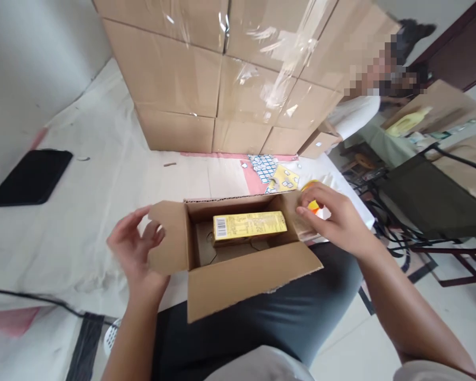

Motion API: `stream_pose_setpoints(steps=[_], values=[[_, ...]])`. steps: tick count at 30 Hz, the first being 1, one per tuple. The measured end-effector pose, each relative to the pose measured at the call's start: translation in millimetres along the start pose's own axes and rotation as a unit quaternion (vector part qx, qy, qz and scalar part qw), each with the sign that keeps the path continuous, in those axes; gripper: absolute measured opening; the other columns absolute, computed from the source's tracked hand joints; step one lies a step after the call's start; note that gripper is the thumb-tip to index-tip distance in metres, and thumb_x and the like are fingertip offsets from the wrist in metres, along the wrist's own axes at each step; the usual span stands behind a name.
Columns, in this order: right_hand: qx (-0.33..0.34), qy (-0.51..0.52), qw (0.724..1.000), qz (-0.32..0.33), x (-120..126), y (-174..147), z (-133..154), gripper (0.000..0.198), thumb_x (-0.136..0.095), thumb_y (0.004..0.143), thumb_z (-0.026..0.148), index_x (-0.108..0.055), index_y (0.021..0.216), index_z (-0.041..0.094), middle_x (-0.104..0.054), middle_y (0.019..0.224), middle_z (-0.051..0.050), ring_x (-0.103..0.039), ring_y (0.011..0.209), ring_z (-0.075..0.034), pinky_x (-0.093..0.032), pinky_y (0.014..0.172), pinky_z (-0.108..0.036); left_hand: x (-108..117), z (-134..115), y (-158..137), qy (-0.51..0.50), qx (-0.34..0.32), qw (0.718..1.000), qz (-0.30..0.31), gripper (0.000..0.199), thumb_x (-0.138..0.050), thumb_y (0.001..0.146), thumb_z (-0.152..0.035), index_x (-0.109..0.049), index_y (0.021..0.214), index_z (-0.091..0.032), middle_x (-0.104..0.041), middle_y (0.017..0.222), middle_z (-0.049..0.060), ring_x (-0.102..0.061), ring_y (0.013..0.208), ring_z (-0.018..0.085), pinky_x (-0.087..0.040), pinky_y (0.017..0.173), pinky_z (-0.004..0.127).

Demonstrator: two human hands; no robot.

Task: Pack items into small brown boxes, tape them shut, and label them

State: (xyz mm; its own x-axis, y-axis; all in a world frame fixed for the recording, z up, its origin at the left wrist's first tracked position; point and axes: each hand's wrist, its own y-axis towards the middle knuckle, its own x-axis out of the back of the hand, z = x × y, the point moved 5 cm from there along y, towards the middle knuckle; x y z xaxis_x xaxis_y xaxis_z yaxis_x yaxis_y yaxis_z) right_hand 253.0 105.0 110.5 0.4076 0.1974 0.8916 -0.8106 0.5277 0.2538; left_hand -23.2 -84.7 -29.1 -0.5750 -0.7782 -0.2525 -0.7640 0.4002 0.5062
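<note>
Apparently aligned to suit the long walls of an open carton point(249, 280): a yellow box point(249, 226), lying inside, off-centre toward 12 o'clock. Seemingly spread for access: at 9 o'clock, the left flap point(173, 241), with a half-open left hand point(131, 246) curled at its edge, too unclear to call a firm hold; at 3 o'clock, the right flap point(294, 219), pinched by a right hand point(339, 219). Beyond at 12 o'clock, taped, likely for stability: stacked cartons point(182, 69).

Yellow rectangular carton point(252, 225): small print illegible. Taped brown cardboard-box stack point(178, 76): top cut off above. Orange-yellow round thing point(314, 205): partly behind right hand point(337, 219).
</note>
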Motion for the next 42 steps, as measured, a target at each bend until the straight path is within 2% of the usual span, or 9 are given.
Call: stream_pose_setpoints(steps=[3,6,10,15,23,27,29,37,42], values=[[-0.081,0.050,0.994,-0.045,-5.5,-14.5,-26.2,0.011,-0.061,0.096,0.034,-0.061,0.095,0.023,-0.066,0.101,-0.008,-0.065,0.091,-0.022,-0.052,0.069,-0.034,3.8,-13.2,-7.3,0.064,-0.117,0.983,0.124,0.073,-0.079,0.075,-0.015,-0.055,0.141,-0.034,-0.060,0.140,0.005,-0.059,0.128,0.024,-0.054,0.107,0.041],[-0.159,0.162,0.971,-0.077,-14.0,-21.8,-41.8,0.024,-0.066,0.092,0.036,-0.058,0.113,0.026,-0.064,0.111,-0.007,-0.066,0.087,-0.019,-0.052,0.061,-0.029,3.5,-21.3,-12.3,0.147,-0.150,0.947,0.243,0.072,-0.064,0.084,-0.005,-0.049,0.148,-0.034,-0.048,0.157,0.006,-0.046,0.145,0.027,-0.042,0.120,0.049],[-0.146,0.248,0.951,-0.113,-15.6,-23.5,-29.7,0.034,-0.067,0.090,0.027,-0.054,0.121,0.030,-0.056,0.127,-0.007,-0.063,0.088,-0.017,-0.050,0.057,-0.026,-2.5,-33.5,-12.8,0.170,-0.174,0.915,0.322,0.077,-0.056,0.086,0.000,-0.041,0.153,-0.034,-0.037,0.165,0.004,-0.037,0.151,0.027,-0.040,0.121,0.050],[-0.061,0.226,0.961,-0.150,-12.6,-23.6,-4.4,0.041,-0.067,0.089,0.022,-0.050,0.125,0.033,-0.053,0.124,-0.005,-0.062,0.090,-0.017,-0.056,0.074,-0.033,-6.0,-38.0,-12.2,0.177,-0.185,0.906,0.337,0.078,-0.058,0.086,-0.001,-0.038,0.155,-0.031,-0.033,0.167,0.005,-0.034,0.153,0.027,-0.038,0.123,0.050],[0.001,0.054,0.998,-0.035,-25.6,-7.8,1.1,0.046,-0.063,0.095,0.035,-0.054,0.139,0.029,-0.056,0.133,-0.012,-0.055,0.128,-0.031,-0.047,0.111,-0.053,-6.6,-37.4,-9.2,0.170,-0.178,0.913,0.325,0.068,-0.059,0.086,-0.004,-0.046,0.149,-0.028,-0.034,0.166,0.007,-0.034,0.152,0.026,-0.040,0.121,0.045],[0.014,0.011,1.000,0.017,-20.6,2.0,4.7,0.051,-0.055,0.099,0.035,-0.048,0.149,0.027,-0.038,0.160,-0.013,-0.037,0.150,-0.033,-0.034,0.123,-0.055,-9.8,-38.2,-0.1,0.151,-0.177,0.918,0.321,0.058,-0.059,0.087,-0.004,-0.054,0.140,-0.026,-0.039,0.163,0.008,-0.037,0.151,0.028,-0.038,0.122,0.050],[0.019,-0.011,0.999,0.035,-17.7,8.3,6.7,0.053,-0.055,0.099,0.036,-0.047,0.151,0.026,-0.033,0.164,-0.011,-0.034,0.152,-0.033,-0.032,0.125,-0.054,-12.2,-38.8,3.5,0.149,-0.180,0.916,0.327,0.053,-0.059,0.087,-0.004,-0.056,0.136,-0.026,-0.041,0.162,0.008,-0.039,0.150,0.029,-0.039,0.121,0.051],[-0.055,-0.108,0.990,0.067,-21.6,53.4,6.6,0.066,-0.059,0.092,0.031,-0.045,0.154,0.013,-0.056,0.147,-0.018,-0.062,0.127,-0.037,-0.052,0.107,-0.051,-20.9,-39.2,8.6,0.170,-0.171,0.901,0.360,0.040,-0.049,0.095,-0.014,-0.057,0.133,-0.025,-0.038,0.163,0.009,-0.041,0.148,0.028,-0.038,0.120,0.051],[-0.069,-0.034,0.994,0.080,-25.6,63.1,-1.9,0.074,-0.059,0.094,0.038,-0.033,0.162,0.024,-0.058,0.150,-0.009,-0.058,0.135,-0.034,-0.048,0.111,-0.051,-33.2,-36.0,3.4,0.181,-0.194,0.857,0.441,0.039,-0.045,0.101,-0.039,-0.052,0.136,-0.022,-0.054,0.151,0.013,-0.041,0.147,0.030,-0.024,0.125,0.059]])
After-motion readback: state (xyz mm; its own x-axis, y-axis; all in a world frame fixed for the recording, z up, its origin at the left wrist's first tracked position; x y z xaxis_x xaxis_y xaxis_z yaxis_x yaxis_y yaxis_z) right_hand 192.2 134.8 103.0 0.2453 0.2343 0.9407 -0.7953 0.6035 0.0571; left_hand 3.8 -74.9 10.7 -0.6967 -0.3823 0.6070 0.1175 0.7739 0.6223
